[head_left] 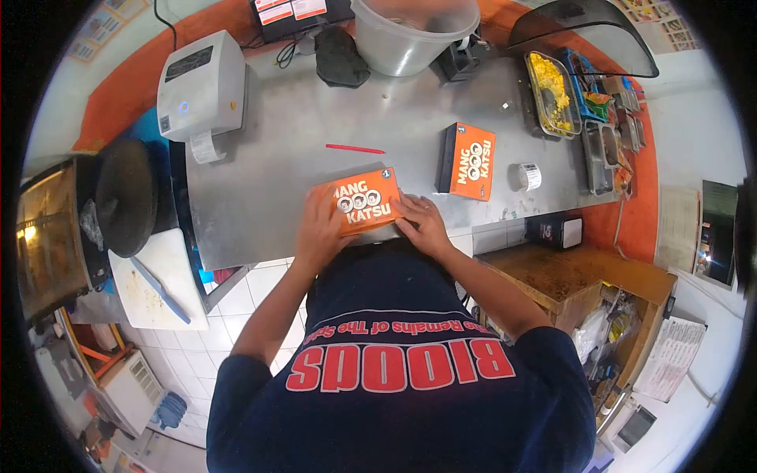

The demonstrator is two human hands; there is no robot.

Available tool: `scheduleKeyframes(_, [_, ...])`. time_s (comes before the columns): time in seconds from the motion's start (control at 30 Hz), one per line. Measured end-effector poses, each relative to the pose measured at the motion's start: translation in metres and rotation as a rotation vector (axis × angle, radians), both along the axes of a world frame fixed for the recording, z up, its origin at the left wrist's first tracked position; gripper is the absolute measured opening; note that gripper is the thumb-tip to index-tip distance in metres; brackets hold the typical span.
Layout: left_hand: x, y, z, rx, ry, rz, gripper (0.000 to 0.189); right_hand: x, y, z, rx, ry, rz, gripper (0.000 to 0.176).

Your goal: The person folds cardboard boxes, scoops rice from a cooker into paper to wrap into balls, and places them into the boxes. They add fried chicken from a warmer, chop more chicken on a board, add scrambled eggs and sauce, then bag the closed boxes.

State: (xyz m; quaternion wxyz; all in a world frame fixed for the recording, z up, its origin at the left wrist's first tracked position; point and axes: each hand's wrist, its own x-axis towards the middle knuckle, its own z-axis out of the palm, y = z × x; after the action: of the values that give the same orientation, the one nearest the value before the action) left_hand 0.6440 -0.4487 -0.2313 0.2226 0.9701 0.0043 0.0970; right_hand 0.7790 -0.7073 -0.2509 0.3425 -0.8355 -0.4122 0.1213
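Observation:
An orange box printed "MANG KATSU" lies near the front edge of the metal table. My left hand is closed round its left end, fingers over the top. At the right end, my right hand grips the corner with its thumb and fingers. Just beyond the box lies a red pen. A second orange box with a dark side sits farther right, apart from my hands. To the right of that one is a small roll of white labels.
A white label printer stands at the back left, a large plastic tub at the back. On the right is a tray of yellow food beside metal containers. A knife lies on a white cutting board at left.

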Motion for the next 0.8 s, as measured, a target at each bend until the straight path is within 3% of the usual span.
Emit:
scheduleKeyframes(0.1, [0.032, -0.009, 0.02, 0.151, 0.044, -0.057, 0.082, -0.002, 0.006, 0.004, -0.08, -0.069, -0.012, 0.05])
scheduleKeyframes(0.17, [0.036, -0.013, 0.019, 0.142, 0.024, -0.027, 0.084, 0.004, 0.014, 0.009, -0.037, 0.09, -0.042, 0.048])
scheduleKeyframes(0.23, [0.039, -0.021, 0.022, 0.13, 0.0, 0.001, 0.087, 0.023, 0.02, 0.012, -0.015, 0.047, -0.022, 0.047])
scheduleKeyframes(0.3, [0.044, -0.029, 0.029, 0.111, 0.138, 0.072, 0.085, 0.052, 0.028, 0.025, -0.002, 0.155, -0.079, 0.043])
scheduleKeyframes(0.33, [0.049, -0.031, 0.031, 0.117, 0.124, 0.076, 0.085, 0.077, 0.034, 0.03, 0.05, 0.076, -0.178, 0.036])
scheduleKeyframes(0.4, [0.053, -0.035, 0.032, 0.054, 0.198, 0.112, 0.083, 0.148, 0.047, 0.027, 0.325, 0.251, -0.517, 0.027])
scheduleKeyframes(0.47, [0.058, -0.038, 0.031, 0.088, 0.138, 0.121, 0.082, 0.232, 0.056, 0.051, 0.327, 0.124, -0.716, 0.023])
scheduleKeyframes(0.53, [0.059, -0.044, 0.03, 0.118, 0.088, 0.135, 0.081, 0.319, 0.057, 0.029, 0.434, -0.215, -0.81, 0.031])
scheduleKeyframes(0.57, [0.062, -0.046, 0.03, 0.139, 0.093, 0.145, 0.08, 0.349, 0.058, 0.021, 0.449, -0.214, -0.796, 0.031])
scheduleKeyframes(0.63, [0.067, -0.047, 0.028, 0.175, 0.091, 0.172, 0.079, 0.402, 0.063, 0.006, 0.132, -0.332, -0.946, 0.042])
scheduleKeyframes(0.67, [0.066, -0.047, 0.027, 0.176, 0.12, 0.164, 0.078, 0.425, 0.064, -0.009, 0.148, -0.325, -0.936, 0.042])
scheduleKeyframes(0.73, [0.068, -0.048, 0.031, 0.191, 0.156, 0.161, 0.077, 0.455, 0.069, -0.028, 0.082, 0.131, -0.934, 0.051])
scheduleKeyframes(0.77, [0.07, -0.05, 0.034, 0.193, 0.168, 0.168, 0.076, 0.463, 0.068, -0.031, 0.089, 0.142, -0.929, 0.051])
scheduleKeyframes(0.8, [0.071, -0.051, 0.037, 0.191, 0.184, 0.17, 0.076, 0.462, 0.065, -0.021, 0.308, 0.413, -0.874, 0.051])
